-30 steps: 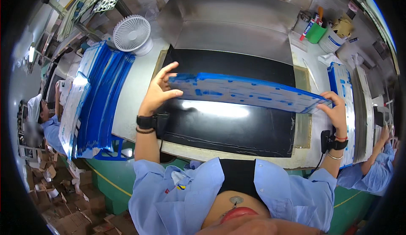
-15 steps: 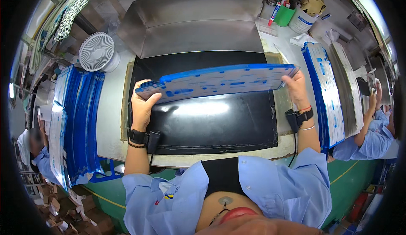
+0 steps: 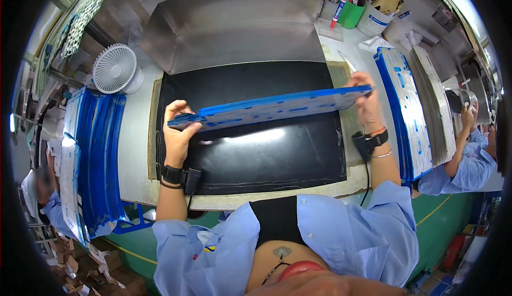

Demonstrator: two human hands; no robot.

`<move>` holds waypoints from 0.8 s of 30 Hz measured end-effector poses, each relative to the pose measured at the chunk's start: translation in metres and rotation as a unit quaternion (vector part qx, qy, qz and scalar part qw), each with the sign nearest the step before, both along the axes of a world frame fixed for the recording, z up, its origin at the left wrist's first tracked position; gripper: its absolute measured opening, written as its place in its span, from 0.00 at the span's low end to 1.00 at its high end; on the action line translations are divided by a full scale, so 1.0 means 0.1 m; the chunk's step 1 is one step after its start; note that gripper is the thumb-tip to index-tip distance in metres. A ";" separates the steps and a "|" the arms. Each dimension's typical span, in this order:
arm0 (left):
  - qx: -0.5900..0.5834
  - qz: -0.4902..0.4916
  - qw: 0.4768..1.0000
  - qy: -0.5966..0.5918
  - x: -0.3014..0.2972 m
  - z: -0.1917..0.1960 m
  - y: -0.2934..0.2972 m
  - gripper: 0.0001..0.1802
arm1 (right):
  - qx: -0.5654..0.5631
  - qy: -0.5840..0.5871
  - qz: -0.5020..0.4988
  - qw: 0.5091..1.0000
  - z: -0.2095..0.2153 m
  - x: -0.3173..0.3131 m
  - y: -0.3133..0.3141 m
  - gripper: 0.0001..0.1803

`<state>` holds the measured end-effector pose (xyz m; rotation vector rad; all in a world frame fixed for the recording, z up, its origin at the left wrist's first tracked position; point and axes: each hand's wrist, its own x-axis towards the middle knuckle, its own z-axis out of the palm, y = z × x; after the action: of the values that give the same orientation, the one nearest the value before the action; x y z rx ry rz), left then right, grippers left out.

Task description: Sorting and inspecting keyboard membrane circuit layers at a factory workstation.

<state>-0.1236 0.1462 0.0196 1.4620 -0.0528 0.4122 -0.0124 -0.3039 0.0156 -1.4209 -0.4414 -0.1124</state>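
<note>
Between my hands I hold a small stack of long thin panels [image 3: 282, 106], blue along the edges with blue marks on a pale silvery face. The stack is tilted up on its long side above a black mat [image 3: 256, 157]. My left hand [image 3: 178, 128] is closed round its left end, thumb on the near face. At the right end, my right hand [image 3: 365, 101] grips the corner, with the thumb on the near side. Whether the lower edge touches the mat I cannot tell.
Upright blue panels [image 3: 101, 157] stand at the left; more panels [image 3: 405, 114] stand at the right. Behind the mat is a bent metal sheet [image 3: 240, 40]. A white fan [image 3: 116, 69], a green marker cup [image 3: 350, 14] and a white tub [image 3: 373, 21] sit around it. A co-worker [image 3: 458, 162] is at the right.
The panel stack has tipped more upright, so its near face looks narrower. Its right end has shifted slightly, and my right hand has moved up a little. Both hands keep their grip.
</note>
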 end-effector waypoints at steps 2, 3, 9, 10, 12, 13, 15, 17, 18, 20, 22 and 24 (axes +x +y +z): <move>0.066 -0.009 0.997 0.032 0.00 -0.02 0.03 0.31 | -0.029 0.024 -0.005 0.999 -0.01 0.00 -0.03 0.38; 0.066 -0.010 0.997 0.032 0.00 -0.02 0.05 0.31 | -0.057 0.049 -0.009 0.997 -0.02 0.01 -0.06 0.38; 0.078 0.058 0.995 0.020 0.03 0.06 -0.10 0.23 | -0.038 0.007 -0.028 0.999 -0.03 0.02 0.01 0.35; 0.080 0.057 0.995 0.018 0.03 0.04 -0.08 0.23 | -0.041 0.010 -0.006 0.999 0.08 0.02 0.04 0.35; 0.079 0.068 0.994 0.032 0.04 -0.03 -0.05 0.17 | -0.055 -0.024 0.001 0.998 0.29 0.03 0.07 0.31; 0.076 0.070 0.994 0.031 0.05 -0.02 -0.07 0.17 | -0.057 -0.025 0.002 0.998 0.48 0.00 0.13 0.31; 0.051 0.066 0.996 0.016 0.02 -0.01 -0.08 0.15 | -0.315 -0.343 -0.141 0.874 0.87 -0.10 0.39 0.24; 0.050 0.064 0.996 0.022 0.02 0.00 -0.07 0.15 | -0.396 -0.448 -0.077 0.798 1.05 -0.14 0.65 0.21; 0.069 0.073 0.995 0.025 0.01 0.01 -0.08 0.15 | -0.403 -0.457 -0.056 0.791 1.01 -0.16 0.79 0.21; 0.088 0.083 0.992 0.024 0.02 0.02 -0.08 0.14 | -0.395 -0.456 -0.038 0.797 0.92 -0.15 0.95 0.18; 0.078 0.070 0.994 0.021 0.03 -0.01 -0.07 0.14 | -0.384 -0.449 -0.038 0.806 0.81 -0.13 0.99 0.16; 0.062 0.070 0.995 0.031 0.04 0.01 -0.09 0.14 | -0.353 -0.409 -0.050 0.840 0.74 -0.10 0.99 0.13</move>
<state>-0.1200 0.1371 0.0202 1.6048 0.0760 0.4852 -0.0226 -0.2052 0.0895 -2.0973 -1.2036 -0.7230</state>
